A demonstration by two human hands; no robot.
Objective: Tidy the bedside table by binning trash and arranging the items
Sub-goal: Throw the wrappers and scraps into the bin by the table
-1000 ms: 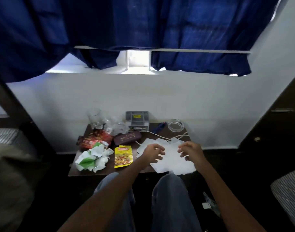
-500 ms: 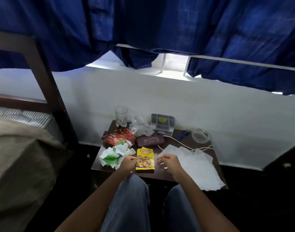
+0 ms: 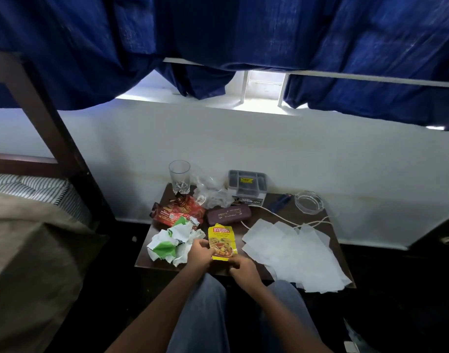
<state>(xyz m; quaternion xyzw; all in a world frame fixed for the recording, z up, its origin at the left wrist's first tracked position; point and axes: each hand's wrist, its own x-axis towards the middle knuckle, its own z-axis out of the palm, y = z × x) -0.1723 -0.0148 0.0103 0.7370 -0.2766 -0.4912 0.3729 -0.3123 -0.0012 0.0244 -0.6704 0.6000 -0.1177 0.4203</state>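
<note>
Yellow printed packaging marks the spice sachet [image 3: 222,242], which is laid flat near the 6 o'clock edge of the dark surface [image 3: 240,238]. Its 9 o'clock edge is pinched by the left grip [image 3: 201,250], whose fingers are curled onto it. Its near edge is touched by the right grip [image 3: 240,266], whose fingers are also curled; whether the sachet is actually held there cannot be told.

Crumpled white-and-green paper [image 3: 172,243] is seen just beside the left grip at 8 o'clock on the surface. A red wrapper [image 3: 177,211] is found at 10 o'clock and an upright drinking glass [image 3: 179,175] at 11 o'clock. A grey organiser [image 3: 246,183] is set at 12 o'clock against the wall, with a maroon case [image 3: 228,215] just in front of it and a glass ashtray [image 3: 308,201] at 1 o'clock. White sheets [image 3: 292,250] are spread, overlapping, from the centre towards 4 o'clock.
</note>
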